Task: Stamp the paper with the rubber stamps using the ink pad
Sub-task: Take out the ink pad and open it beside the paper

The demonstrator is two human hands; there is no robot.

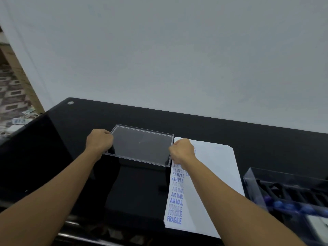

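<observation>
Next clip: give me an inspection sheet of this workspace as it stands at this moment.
Surface: black table, glossy.
Job's things: white paper stack with blue SAMPLE, AIR MAIL and FRAGILE prints down its left side; clear stamp box at right with dark stamps in slots; ink pad not identifiable.
Clutter: nothing seen.
Hands: left hand and right hand grip opposite ends of a clear plastic lid.
Cables: nothing seen.
Surroundings: pale wall behind; patterned floor at left.
</observation>
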